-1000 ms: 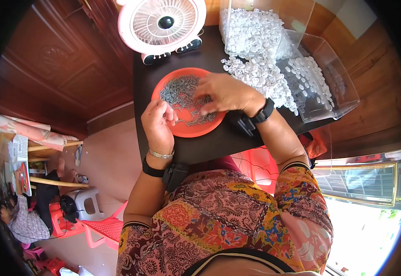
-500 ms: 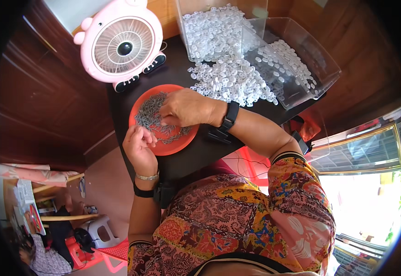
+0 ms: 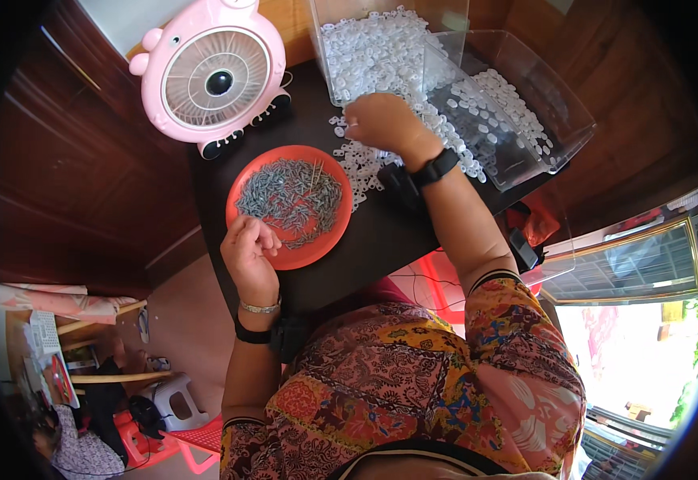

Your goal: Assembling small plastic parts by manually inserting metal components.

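Observation:
On the dark table, an orange-red plate (image 3: pixel 237 180) holds a heap of small grey screws (image 3: pixel 273 192). My left hand (image 3: pixel 250 252) is at the plate's near left rim, fingers curled in toward the thumb; whatever they hold, if anything, is hidden. Farther right, my right hand (image 3: pixel 389 124) is over a loose pile of small white oval plastic pieces with holes (image 3: pixel 365 164). Its fingers are closed and bent down, with a speck of white at the fingertips too small to name.
Behind the plate stands a pink animal-shaped fan (image 3: pixel 219 80). Two clear plastic bins, one upright (image 3: pixel 321 48) and one tipped on its side (image 3: pixel 557 120), hold more white pieces at the back right. A grey stool (image 3: pixel 177 404) is on the floor at lower left.
My right hand has left the screws in the plate and moved right and away from me, to the white pile. My left hand has barely moved.

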A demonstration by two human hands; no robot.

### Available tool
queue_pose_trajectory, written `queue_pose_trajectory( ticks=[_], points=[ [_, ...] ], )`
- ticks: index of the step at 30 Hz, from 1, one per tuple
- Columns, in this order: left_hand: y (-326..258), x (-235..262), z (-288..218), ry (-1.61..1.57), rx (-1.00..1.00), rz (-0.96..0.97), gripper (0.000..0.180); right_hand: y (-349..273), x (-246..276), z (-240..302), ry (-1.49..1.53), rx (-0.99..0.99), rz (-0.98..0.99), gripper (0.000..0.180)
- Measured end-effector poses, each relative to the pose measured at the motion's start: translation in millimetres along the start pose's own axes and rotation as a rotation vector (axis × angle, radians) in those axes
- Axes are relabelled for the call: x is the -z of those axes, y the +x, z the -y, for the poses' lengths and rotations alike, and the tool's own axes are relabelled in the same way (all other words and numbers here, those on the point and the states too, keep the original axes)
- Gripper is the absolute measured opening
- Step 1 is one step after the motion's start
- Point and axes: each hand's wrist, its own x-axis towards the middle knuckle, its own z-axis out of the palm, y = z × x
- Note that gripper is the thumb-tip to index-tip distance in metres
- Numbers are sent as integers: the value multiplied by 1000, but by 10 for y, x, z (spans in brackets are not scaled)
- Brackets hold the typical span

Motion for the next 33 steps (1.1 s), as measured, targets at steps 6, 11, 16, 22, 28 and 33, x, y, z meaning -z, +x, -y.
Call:
queue_pose_trajectory(
  ticks=[6,11,16,22,28,33],
  points=[
    [-21,-5,-13,23,32,32,24,10,-82,-120,112,-3,133,19],
    [-40,9,-22,12,41,41,24,13,-65,-86,160,-38,116,15],
    [-35,15,-33,-8,32,57,23,6,-139,-141,172,-1,-3,14],
    [-35,17,-36,5,39,49,22,-12,-12,-119,74,-63,40,15],
    [-34,31,-27,-2,38,49,21,-39,5,-68,57,-48,-2,17],
    [-36,27,-36,4,42,51,22,-52,58,-57,82,-37,-10,18]
  ],
)
